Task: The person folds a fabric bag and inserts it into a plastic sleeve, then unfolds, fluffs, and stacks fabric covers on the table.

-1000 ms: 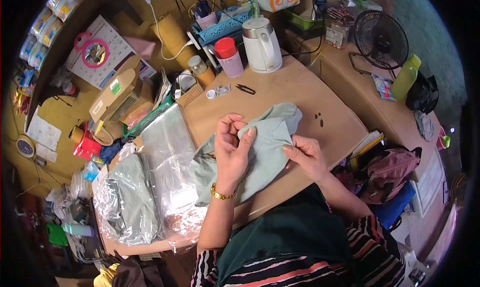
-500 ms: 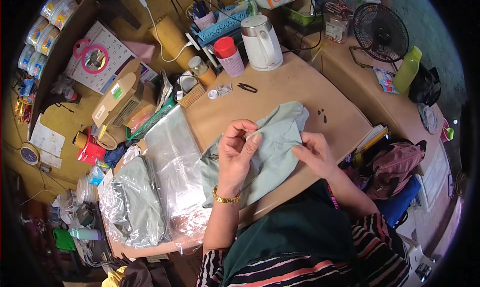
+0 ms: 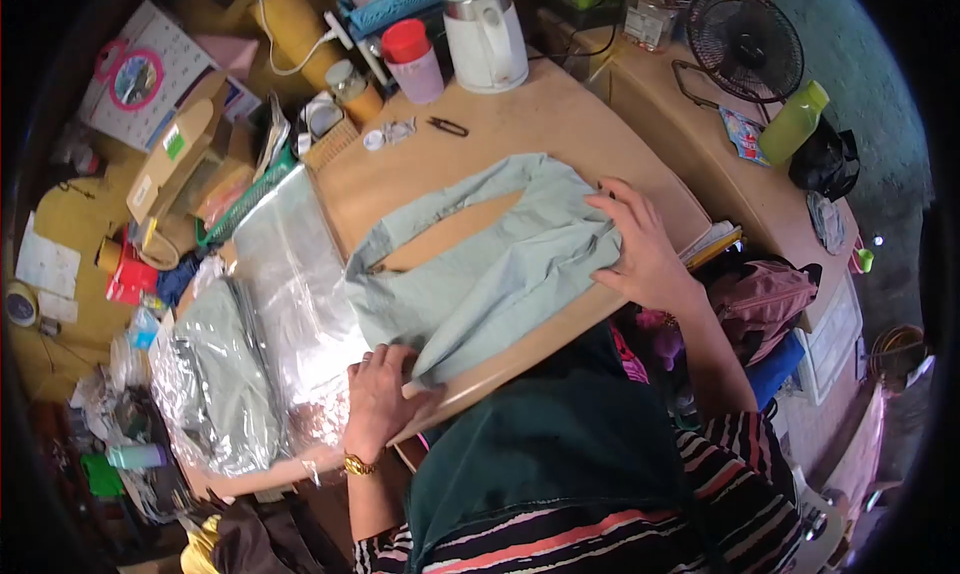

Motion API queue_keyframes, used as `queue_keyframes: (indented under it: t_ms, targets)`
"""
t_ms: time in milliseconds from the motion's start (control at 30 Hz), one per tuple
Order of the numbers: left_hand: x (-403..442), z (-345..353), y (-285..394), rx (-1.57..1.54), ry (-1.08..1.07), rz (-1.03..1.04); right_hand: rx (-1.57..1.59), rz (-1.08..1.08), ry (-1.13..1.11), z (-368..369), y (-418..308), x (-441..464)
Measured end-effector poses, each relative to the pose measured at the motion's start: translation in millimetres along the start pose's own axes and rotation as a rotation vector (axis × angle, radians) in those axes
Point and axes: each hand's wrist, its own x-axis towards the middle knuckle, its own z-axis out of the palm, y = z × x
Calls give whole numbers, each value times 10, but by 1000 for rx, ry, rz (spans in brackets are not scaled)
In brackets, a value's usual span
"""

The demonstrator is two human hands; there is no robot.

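Note:
A pale grey-green piece of fabric [image 3: 470, 294] lies on the brown tabletop in a loose loop, with a long gap in its upper part through which the table shows. At its right end is my right hand [image 3: 645, 244], fingers spread on the edge and thumb apart from them. My left hand [image 3: 382, 399] rests by the fabric's lower left corner at the table's front edge, its fingers apart and bent slightly down. A gold-coloured bracelet [image 3: 358, 465] is on the left wrist.
Clear plastic bags [image 3: 290, 274] lie to the left, beside a bagged grey-green garment [image 3: 225, 374]. Toward the back are small thread snips [image 3: 447, 126], a red-lidded container [image 3: 412, 64] and a white kettle [image 3: 487, 39]. A black fan [image 3: 745, 44] stands at the back right.
The fabric, earlier bunched and raised between both hands, now lies spread on the table. My left hand has moved down and left; my right has shifted slightly up. The view has shifted.

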Motion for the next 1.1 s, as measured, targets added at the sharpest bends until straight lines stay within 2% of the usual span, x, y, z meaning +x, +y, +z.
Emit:
queue_keyframes:
  t_ms: [67,133,200,233,267,333,400,467,500,567,667,767,900,967,1000,1067,1100]
  targets:
    - [-30,221,-315,-24,38,-17,38,-89,-32,5,-70,214]
    - [-47,181,-456,-254,191,45,55,-164,-263,97,-18,483]
    - [-25,197,-643,-565,404,93,186,245,-494,110,-17,673]
    - [-55,180,-774,-809,255,-136,240,126,-393,215,204,720]
    - [-40,167,-758,-1067,345,-192,301,11,-289,317,422,766]
    - [-50,122,-846,-1085,319,-210,341,179,-300,282,406,824]
    - [-37,89,-825,-1127,342,-253,273,145,-202,443,646,762]
    - [-10,9,-746,-1394,207,-104,532,224,-355,450,680,768]
    - [2,5,-736,-1408,233,-117,523,205,-377,457,717,754]
    - [39,15,-722,-1485,172,-4,675,264,-404,468,800,702]
    - [62,20,-758,-1467,181,4,733,287,-408,364,536,659]
    - [69,43,-778,-1459,270,-19,756,315,-406,379,577,623]
    - [47,112,-859,-1451,261,1,704,298,-394,408,566,603]
    - [41,190,-857,-1402,382,-59,703,267,-409,397,566,600]
    - [-5,163,-804,-1405,377,-57,701,272,-407,405,515,577]
    - [-146,80,-648,-547,724,-105,721,347,-303,448,346,526]
    - [-140,121,-628,-612,702,-94,718,359,-289,448,339,514]
